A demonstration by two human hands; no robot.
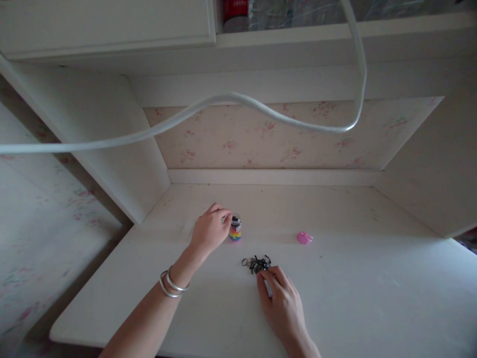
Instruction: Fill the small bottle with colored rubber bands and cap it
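A small clear jar [235, 228] filled with coloured layers stands upright on the white desk [354, 283]. My left hand [209, 229], with silver bangles on the wrist, is closed with its fingertips pinched at the jar's rim. A heap of small black elastic bands [257, 263] lies just in front of the jar. My right hand [282, 302] rests on the desk with its fingers together, the tips touching the near edge of the heap. Whether it pinches a band is hidden.
A pink lid-like piece [304, 237] lies on the desk to the right of the jar. A white cable [231, 99] loops across the view close to the camera. Shelf walls enclose the desk at left, right and back; a cupboard [108, 25] hangs above.
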